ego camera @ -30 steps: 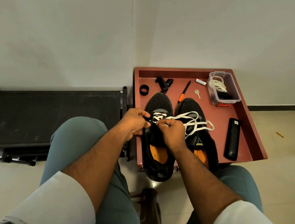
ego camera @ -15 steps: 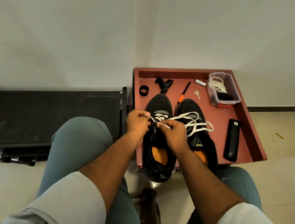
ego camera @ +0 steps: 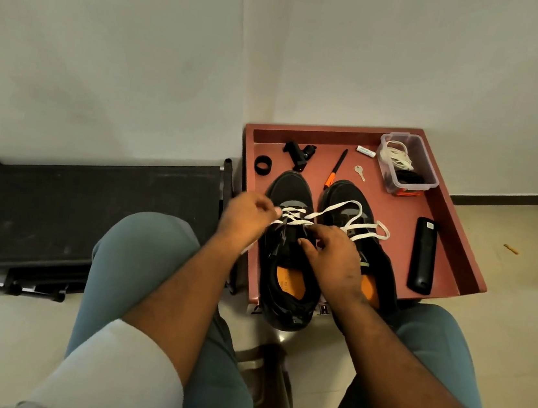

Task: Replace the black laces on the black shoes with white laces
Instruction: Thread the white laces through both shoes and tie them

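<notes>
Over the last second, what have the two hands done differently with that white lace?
The left hand has drawn out to the left, away from the shoe, pulling one end of the white lace taut. The right hand has loosened its grip, fingers now spread on the left shoe. The lace's loose length across the right shoe, both shoes and the red tray stayed put.

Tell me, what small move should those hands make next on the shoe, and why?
Probably draw the white lace snug with the left hand, which pinches one end, while the right hand steadies the left shoe: slack loops trail over the right shoe.
</notes>
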### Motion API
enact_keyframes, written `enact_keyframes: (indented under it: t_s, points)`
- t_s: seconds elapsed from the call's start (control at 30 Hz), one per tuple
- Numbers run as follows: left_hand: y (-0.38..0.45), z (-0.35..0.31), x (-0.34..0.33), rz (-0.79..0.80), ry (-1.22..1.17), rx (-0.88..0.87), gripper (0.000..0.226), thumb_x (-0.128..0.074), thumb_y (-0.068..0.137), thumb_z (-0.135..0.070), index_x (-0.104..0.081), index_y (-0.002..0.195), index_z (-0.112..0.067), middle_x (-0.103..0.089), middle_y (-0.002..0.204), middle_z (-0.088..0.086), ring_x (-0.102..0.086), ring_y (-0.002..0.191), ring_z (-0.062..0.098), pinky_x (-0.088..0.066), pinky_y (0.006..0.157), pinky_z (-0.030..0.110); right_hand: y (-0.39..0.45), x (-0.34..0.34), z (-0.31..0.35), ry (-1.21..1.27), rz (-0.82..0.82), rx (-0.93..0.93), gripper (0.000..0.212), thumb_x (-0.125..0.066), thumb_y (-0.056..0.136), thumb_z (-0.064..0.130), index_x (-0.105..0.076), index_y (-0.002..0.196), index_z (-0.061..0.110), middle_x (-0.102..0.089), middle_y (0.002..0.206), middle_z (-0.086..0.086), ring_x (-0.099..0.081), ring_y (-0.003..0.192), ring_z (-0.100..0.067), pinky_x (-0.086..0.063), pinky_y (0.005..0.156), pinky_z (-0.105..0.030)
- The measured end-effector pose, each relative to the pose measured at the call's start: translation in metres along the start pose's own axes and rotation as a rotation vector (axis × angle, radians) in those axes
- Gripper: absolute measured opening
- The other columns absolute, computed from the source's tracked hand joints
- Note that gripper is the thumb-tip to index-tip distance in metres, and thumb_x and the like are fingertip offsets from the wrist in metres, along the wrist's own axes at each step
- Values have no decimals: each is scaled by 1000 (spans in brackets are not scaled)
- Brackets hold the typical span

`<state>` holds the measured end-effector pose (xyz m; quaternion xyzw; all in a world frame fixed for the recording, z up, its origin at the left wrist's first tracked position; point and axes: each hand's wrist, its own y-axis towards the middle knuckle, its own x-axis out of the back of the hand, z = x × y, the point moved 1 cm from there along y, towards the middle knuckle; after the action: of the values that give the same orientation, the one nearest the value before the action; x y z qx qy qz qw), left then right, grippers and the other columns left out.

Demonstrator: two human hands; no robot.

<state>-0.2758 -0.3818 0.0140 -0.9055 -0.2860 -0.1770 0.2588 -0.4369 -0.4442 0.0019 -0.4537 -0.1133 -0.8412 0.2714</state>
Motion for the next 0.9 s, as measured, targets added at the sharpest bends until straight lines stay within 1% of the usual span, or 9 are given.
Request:
enact_keyframes:
  t_s: [0.1, 0.2, 0.3, 0.4, 0.47, 0.53, 0.67, 0.77, 0.9]
  points:
    - [5, 10, -17, 56, 211, 40, 14, -64, 90, -20, -62, 78, -26, -67, 89, -1, -63, 87, 17, -54, 86, 42, 2, 0, 5, -19, 29, -31, 24, -62, 91, 30, -68, 112, 19, -64, 103, -1, -60, 92, -17, -50, 81, -32]
    - [11, 13, -2, -21, 183, 108, 13, -56, 93, -13, -61, 85, -21, -66, 95, 4, -62, 91, 21, -54, 87, 43, 2, 2, 6, -12, 39, -51, 22, -61, 93, 27, -69, 111, 18, -65, 103, -3, -60, 93, -19, -48, 81, -30]
    - [13, 11, 45, -560, 55, 197, 14, -46, 97, -12, -58, 104, -12, -60, 116, 13, -59, 101, 34, -48, 86, 38, 2, 6, 3, 7, 25, -73, 24, -59, 93, 25, -68, 115, 19, -64, 106, -3, -60, 98, -20, -43, 81, -26]
    - [1, -6, 67, -941, -40, -46, 18, -45, 100, -17, -51, 115, -10, -47, 128, 11, -59, 101, 35, -49, 81, 41, 3, 10, 3, -6, 31, -89, 28, -58, 95, 23, -66, 121, 19, -63, 111, -3, -58, 105, -22, -37, 82, -23]
    - [-11, -18, 54, -880, 42, -251, 26, -53, 97, -16, -49, 123, -12, -44, 135, 6, -62, 97, 26, -52, 74, 30, 3, 10, 7, -10, 41, -89, 28, -57, 95, 23, -65, 122, 19, -62, 113, -3, -57, 107, -21, -34, 81, -22]
    - [-15, -19, 30, -636, 133, -307, 34, -55, 95, -13, -50, 129, -16, -47, 136, 2, -60, 89, 14, -49, 68, 17, 4, 8, 9, -20, 45, -88, 28, -57, 95, 23, -65, 121, 19, -62, 114, -3, -58, 106, -21, -34, 80, -22]
    - [-2, 7, -14, -88, 344, -148, 26, -59, 94, -25, -63, 119, -28, -57, 125, -4, -60, 99, 13, -52, 84, 32, 4, 7, 13, -30, 49, -101, 27, -58, 94, 24, -66, 120, 19, -62, 114, -3, -58, 104, -20, -36, 79, -22]
    - [6, 16, -25, -29, 303, -67, 7, -65, 90, -36, -68, 92, -30, -64, 108, -2, -63, 96, 19, -53, 83, 38, 4, 9, 14, -22, 54, -104, 26, -58, 94, 23, -67, 118, 18, -62, 113, -3, -59, 103, -20, -36, 79, -22]
    - [10, 16, -12, -170, 135, 37, 17, -63, 92, -22, -61, 76, -28, -65, 95, 0, -64, 87, 19, -55, 77, 35, 3, 8, 13, -21, 65, -102, 24, -57, 94, 23, -67, 116, 17, -62, 110, -2, -59, 101, -19, -39, 80, -22]
